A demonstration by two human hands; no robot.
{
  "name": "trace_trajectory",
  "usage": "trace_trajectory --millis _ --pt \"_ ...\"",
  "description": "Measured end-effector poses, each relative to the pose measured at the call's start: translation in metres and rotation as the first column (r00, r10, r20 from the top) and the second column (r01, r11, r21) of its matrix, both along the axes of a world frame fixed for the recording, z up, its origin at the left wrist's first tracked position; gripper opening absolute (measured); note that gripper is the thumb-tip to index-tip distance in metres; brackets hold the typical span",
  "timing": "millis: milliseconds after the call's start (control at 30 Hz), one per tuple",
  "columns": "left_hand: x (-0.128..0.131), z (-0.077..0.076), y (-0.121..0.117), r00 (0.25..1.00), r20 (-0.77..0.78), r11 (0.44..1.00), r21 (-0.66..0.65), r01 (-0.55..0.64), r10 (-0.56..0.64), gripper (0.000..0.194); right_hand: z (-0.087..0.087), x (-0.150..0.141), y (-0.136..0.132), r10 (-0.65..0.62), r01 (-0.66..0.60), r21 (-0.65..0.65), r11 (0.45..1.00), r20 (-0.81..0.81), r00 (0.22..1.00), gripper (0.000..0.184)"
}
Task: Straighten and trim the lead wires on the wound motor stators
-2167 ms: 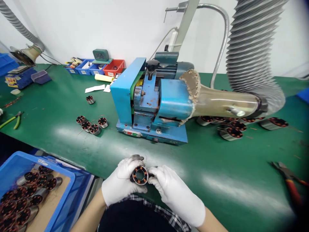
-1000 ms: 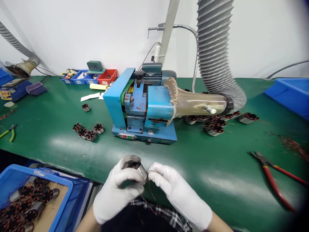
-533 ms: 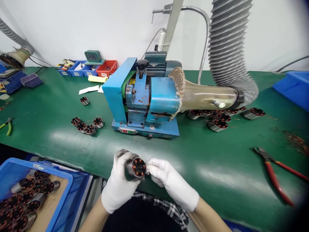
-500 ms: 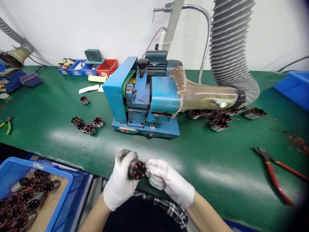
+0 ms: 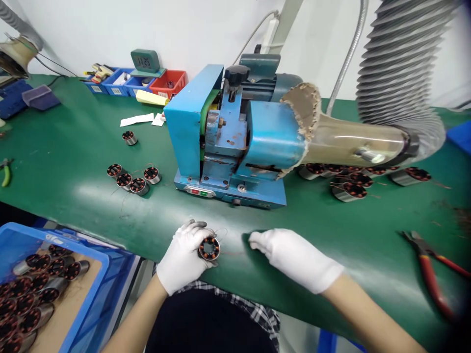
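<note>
My left hand (image 5: 182, 262), in a white glove, is closed round a small motor stator (image 5: 209, 248) with copper windings, holding it at the near edge of the green table (image 5: 69, 147). My right hand (image 5: 294, 257), also gloved, rests on the table to the right of the stator, a hand's width away. Its fingertips are pinched together at the end of a thin copper wire (image 5: 231, 253) that runs back to the stator.
A blue machine (image 5: 235, 142) with a ribbed extraction hose (image 5: 401, 73) stands behind my hands. Loose stators lie to its left (image 5: 133, 179) and right (image 5: 349, 189). Red-handled pliers (image 5: 430, 274) lie at the right. A blue crate (image 5: 55, 245) of stators sits at lower left, and small bins (image 5: 121, 83) at the back.
My right hand has left the stator and moved right along the table, drawing a thin wire out. My left hand has lowered the stator onto the table edge.
</note>
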State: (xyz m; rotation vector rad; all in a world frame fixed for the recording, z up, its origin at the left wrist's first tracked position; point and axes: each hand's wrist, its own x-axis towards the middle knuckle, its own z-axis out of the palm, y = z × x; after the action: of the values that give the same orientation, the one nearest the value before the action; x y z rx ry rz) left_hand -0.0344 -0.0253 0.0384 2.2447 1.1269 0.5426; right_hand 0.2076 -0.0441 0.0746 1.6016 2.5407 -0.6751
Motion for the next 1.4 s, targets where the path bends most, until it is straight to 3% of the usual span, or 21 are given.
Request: trace_trajectory --millis 67,133,200,300,400,500,600,733,800,867,933,1000,1067,1100,1133,1200,1267,1400 --pt "-0.001 -0.001 0.0 1.0 -0.015 1.0 -0.012 -0.001 0.001 0.058 0.009 -0.002 -0.004 -0.053 0.066 0.122 0.99 -0.108 0.993 0.019" --pt "-0.001 -0.002 0.0 1.0 -0.011 1.0 -0.004 -0.029 0.029 0.064 0.018 -0.018 -0.011 0.028 0.055 0.261 0.964 -0.306 0.952 0.022" --pt "0.001 -0.004 0.0 0.998 0.018 0.997 0.029 -0.065 0.065 0.063 0.023 -0.041 -0.017 0.143 -0.015 0.331 0.944 -0.367 0.919 0.024" --pt "0.003 -0.005 -0.001 0.996 0.047 0.995 0.069 -0.079 0.076 0.049 0.017 -0.066 -0.022 0.096 -0.034 0.304 0.952 -0.193 0.976 0.022" --pt "0.004 -0.003 0.0 0.997 0.022 0.997 0.03 -0.075 0.074 0.046 0.001 -0.064 -0.02 -0.013 0.005 0.309 0.951 0.022 1.0 0.023" --pt "0.004 0.002 0.001 0.999 0.0 0.999 -0.009 -0.048 0.048 0.05 -0.008 -0.05 -0.015 -0.018 0.004 0.218 0.976 0.066 0.998 0.027" --pt "0.004 0.006 0.004 1.0 -0.001 0.999 -0.032 0.018 -0.018 0.048 -0.009 -0.044 -0.011 -0.082 0.085 0.062 0.994 -0.058 0.995 0.03" --pt "0.003 0.008 0.006 1.0 0.006 0.999 -0.047 0.029 -0.028 0.045 -0.013 -0.048 -0.014 -0.207 0.176 -0.149 0.973 -0.227 0.952 0.025" --pt "0.002 0.008 0.005 0.999 0.008 0.998 -0.053 0.034 -0.033 0.045 -0.017 -0.045 -0.018 -0.33 0.202 -0.343 0.917 -0.371 0.868 0.025" --pt "0.001 0.007 0.004 0.999 0.004 0.997 -0.061 0.04 -0.04 0.049 -0.023 -0.038 -0.021 -0.509 0.178 -0.587 0.79 -0.464 0.725 0.029" --pt "0.001 0.007 0.004 0.999 -0.003 0.997 -0.065 0.045 -0.045 0.051 -0.027 -0.03 -0.021 -0.67 0.164 -0.731 0.663 -0.48 0.567 0.032" --pt "0.001 0.007 0.004 0.999 -0.01 0.997 -0.064 0.046 -0.047 0.052 -0.028 -0.025 -0.019 -0.751 0.289 -0.715 0.637 -0.491 0.441 0.031" --pt "0.0 0.007 0.004 0.999 -0.026 0.996 -0.072 0.043 -0.045 0.052 -0.025 -0.025 -0.019 -0.73 0.51 -0.529 0.678 -0.565 0.384 0.026" --pt "0.0 0.008 0.004 0.998 -0.036 0.996 -0.079 0.041 -0.044 0.052 -0.022 -0.028 -0.019 -0.672 0.577 -0.39 0.717 -0.606 0.425 0.023" --pt "0.0 0.008 0.004 0.998 -0.045 0.996 -0.084 0.041 -0.045 0.052 -0.02 -0.031 -0.02 -0.583 0.586 -0.239 0.775 -0.629 0.514 0.02" --pt "-0.002 0.009 0.004 0.997 -0.06 0.996 -0.078 0.045 -0.05 0.056 -0.017 -0.039 -0.023 -0.349 0.431 0.007 0.903 -0.576 0.74 0.021" --pt "-0.003 0.008 0.003 0.996 -0.071 0.997 -0.053 0.048 -0.052 0.062 -0.018 -0.047 -0.024 -0.164 0.227 0.091 0.97 -0.451 0.878 0.033" --pt "-0.003 0.004 0.002 0.996 -0.067 0.999 -0.017 0.049 -0.05 0.062 -0.024 -0.055 -0.023 -0.109 0.154 0.099 0.983 -0.356 0.928 0.03"
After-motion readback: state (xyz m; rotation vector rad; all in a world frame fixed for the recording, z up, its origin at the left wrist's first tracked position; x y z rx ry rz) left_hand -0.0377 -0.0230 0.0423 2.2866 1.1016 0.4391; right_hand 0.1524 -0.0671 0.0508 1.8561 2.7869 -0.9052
